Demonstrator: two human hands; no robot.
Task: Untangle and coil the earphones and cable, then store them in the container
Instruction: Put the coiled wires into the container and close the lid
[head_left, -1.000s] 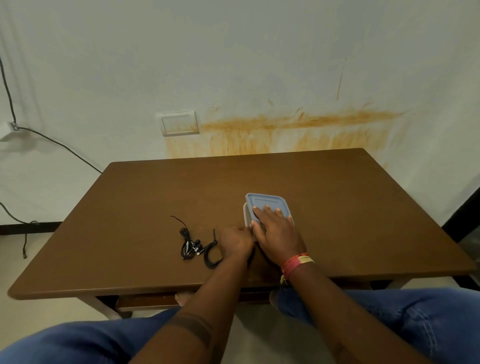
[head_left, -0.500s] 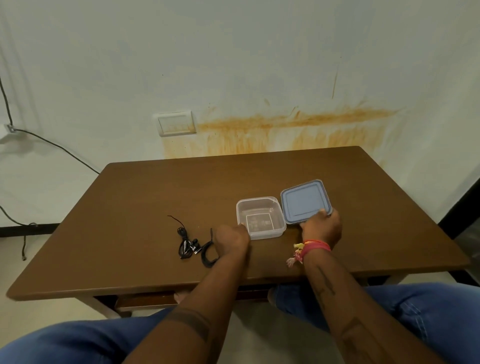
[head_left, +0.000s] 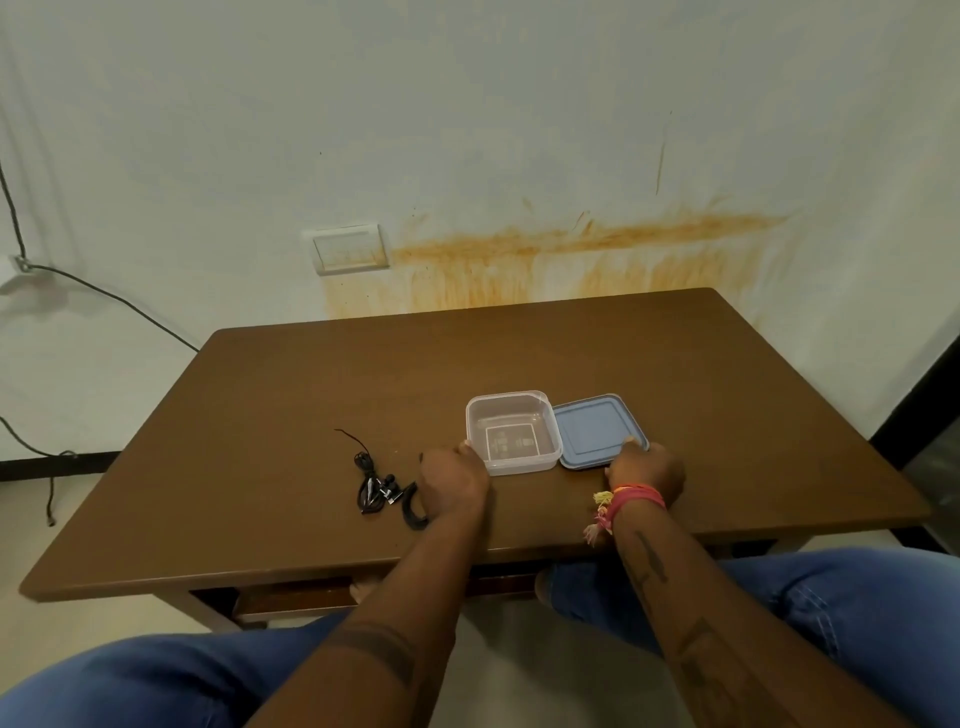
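A clear square container (head_left: 519, 466) stands open on the brown table (head_left: 675, 374), a label showing through its bottom. Its blue lid (head_left: 595, 428) lies flat just right of it. My right hand (head_left: 647, 475) pinches the lid's near edge, thumb on top. My left hand (head_left: 452, 483) holds the container's near-left corner, thumb against the left wall and fingers curled. Left of that hand lie the tangled black earphones (head_left: 375, 486), one thin strand trailing away. A thicker black cable (head_left: 410, 512) curves out from under my left hand.
The table's near edge (head_left: 311, 574) runs just above my knees in blue jeans. The far edge meets a stained wall with a switch plate (head_left: 350, 248). A dark wire (head_left: 104, 296) hangs along the wall at left.
My right hand lifted the lid off the container, carried it right and set it flat beside the container. My left hand stayed at the container's near-left corner.
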